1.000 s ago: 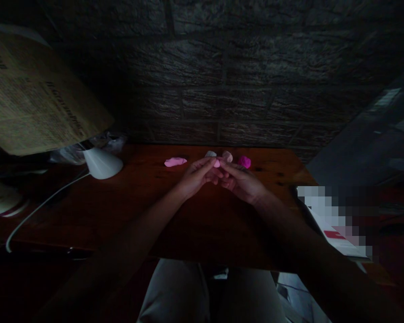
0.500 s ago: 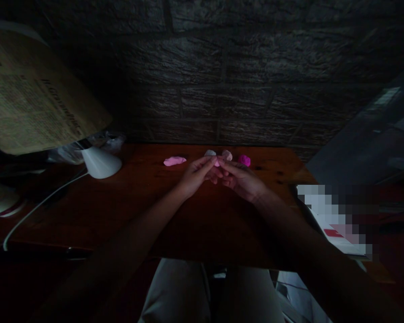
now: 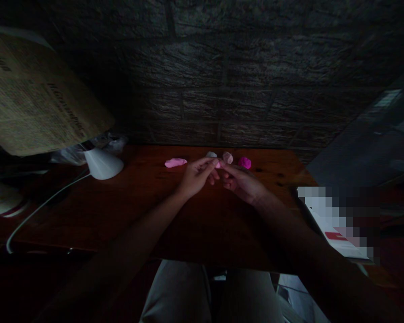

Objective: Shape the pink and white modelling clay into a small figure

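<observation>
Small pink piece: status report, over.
Left hand and right hand pinching small pink piece at fingertips. White lump and pale pink lump just beyond. Nothing visibly blocking.

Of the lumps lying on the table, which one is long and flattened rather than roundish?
The light pink lump, farthest left in the row; the white, pale pink and magenta lumps to its right look more compact.
</observation>
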